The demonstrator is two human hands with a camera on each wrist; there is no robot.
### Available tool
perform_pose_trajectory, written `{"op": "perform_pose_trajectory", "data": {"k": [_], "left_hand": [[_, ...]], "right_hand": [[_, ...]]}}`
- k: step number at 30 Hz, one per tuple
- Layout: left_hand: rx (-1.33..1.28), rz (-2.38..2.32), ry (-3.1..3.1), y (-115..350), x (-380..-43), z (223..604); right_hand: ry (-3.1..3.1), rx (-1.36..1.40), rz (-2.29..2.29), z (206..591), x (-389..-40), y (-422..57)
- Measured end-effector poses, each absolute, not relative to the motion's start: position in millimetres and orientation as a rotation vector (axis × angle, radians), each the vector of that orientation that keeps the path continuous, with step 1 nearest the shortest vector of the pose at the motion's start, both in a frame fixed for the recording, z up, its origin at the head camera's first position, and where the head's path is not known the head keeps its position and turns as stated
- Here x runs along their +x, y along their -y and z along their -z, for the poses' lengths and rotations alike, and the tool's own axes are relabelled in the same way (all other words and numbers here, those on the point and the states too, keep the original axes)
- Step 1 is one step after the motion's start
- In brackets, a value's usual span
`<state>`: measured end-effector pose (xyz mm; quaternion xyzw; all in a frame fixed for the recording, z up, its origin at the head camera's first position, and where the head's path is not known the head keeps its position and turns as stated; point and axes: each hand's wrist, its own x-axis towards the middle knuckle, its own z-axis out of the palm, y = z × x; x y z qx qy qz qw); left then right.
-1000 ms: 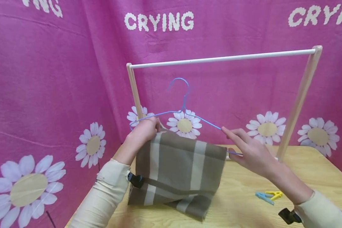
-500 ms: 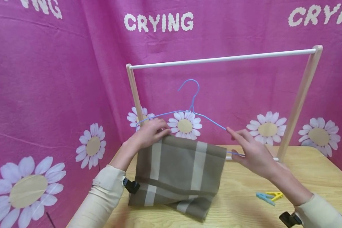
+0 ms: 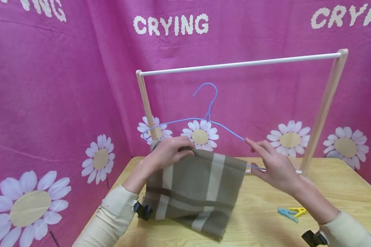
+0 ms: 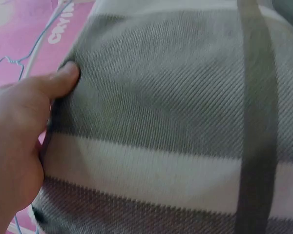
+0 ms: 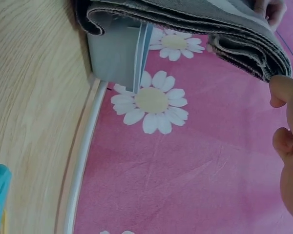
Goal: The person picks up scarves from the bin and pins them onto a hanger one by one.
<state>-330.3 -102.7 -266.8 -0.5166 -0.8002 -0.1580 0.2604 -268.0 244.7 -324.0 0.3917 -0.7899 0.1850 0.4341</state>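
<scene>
A brown-grey checked scarf (image 3: 191, 181) with pale stripes hangs folded over the lower bar of a blue wire hanger (image 3: 224, 127). My left hand (image 3: 170, 151) pinches the scarf's top edge left of its middle; in the left wrist view the thumb (image 4: 66, 80) presses on the near face, the other fingers hidden behind the cloth. My right hand (image 3: 275, 164) holds the hanger's right corner, index finger along the sloping arm and thumb at the lower bar. Stacked layers of scarf (image 5: 200, 24) show edge-on in the right wrist view. The hanger's hook points up, below the rack's rail.
A wooden rack with a white rail (image 3: 241, 64) stands behind the hanger on the wooden table (image 3: 266, 226). Blue and yellow clothespins (image 3: 292, 213) lie near my right forearm. A grey box (image 5: 117, 53) shows under the scarf in the right wrist view. Pink flowered cloth hangs behind.
My left hand has loosened from the scarf's left end, slid right along the top edge and pinched it there. The hanger has shifted slightly right; my right hand keeps its hold.
</scene>
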Motion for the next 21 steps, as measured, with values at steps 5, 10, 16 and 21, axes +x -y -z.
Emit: {"op": "perform_pose_trajectory", "data": {"k": [5, 10, 16, 21], "left_hand": [[-1.161, 0.769, 2.166, 92.4, -326.9, 253.8], [-0.884, 0.826, 2.29, 83.7, -326.1, 245.0], [-0.978, 0.675, 2.69, 84.3, -327.5, 245.3], [-1.342, 0.672, 2.503, 93.7, -323.5, 249.5]], "right_hand": [[1.952, 1.028, -0.467, 321.9, -262.1, -238.5], [1.934, 1.026, -0.513, 318.3, -253.3, -227.4], [1.927, 0.993, -0.518, 314.0, -252.1, -227.1], [1.987, 0.964, -0.511, 315.0, -256.5, -237.2]]}}
